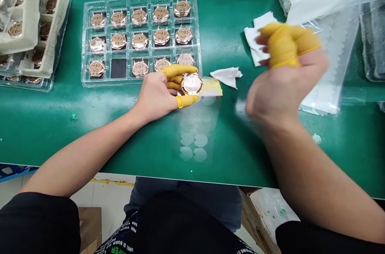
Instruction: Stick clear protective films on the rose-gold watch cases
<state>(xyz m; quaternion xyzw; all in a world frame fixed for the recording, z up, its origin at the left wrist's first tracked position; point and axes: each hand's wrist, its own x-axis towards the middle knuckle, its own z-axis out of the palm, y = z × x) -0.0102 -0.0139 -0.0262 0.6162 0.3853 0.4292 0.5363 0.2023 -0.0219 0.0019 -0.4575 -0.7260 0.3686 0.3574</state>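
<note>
My left hand (159,95), with yellow finger cots, is closed around a rose-gold watch case (191,84), held back side up just in front of the clear tray (87,77). The tray holds several more watch cases (140,40) in rows, and one cell (118,68) in the front row is bare. My right hand (282,81), also in yellow cots, is raised to the right and smeared by motion, fingers curled near a white cloth (255,39). Whether it grips anything does not show. A clear film sheet with round stickers (194,146) lies on the green mat below the watch.
Stacked white and clear trays (30,25) of watch cases stand at the far left. A crumpled white wipe (227,75) lies right of the watch. Clear plastic bags (327,13) with white cloths fill the upper right. A cardboard box (264,214) sits below the table's front edge.
</note>
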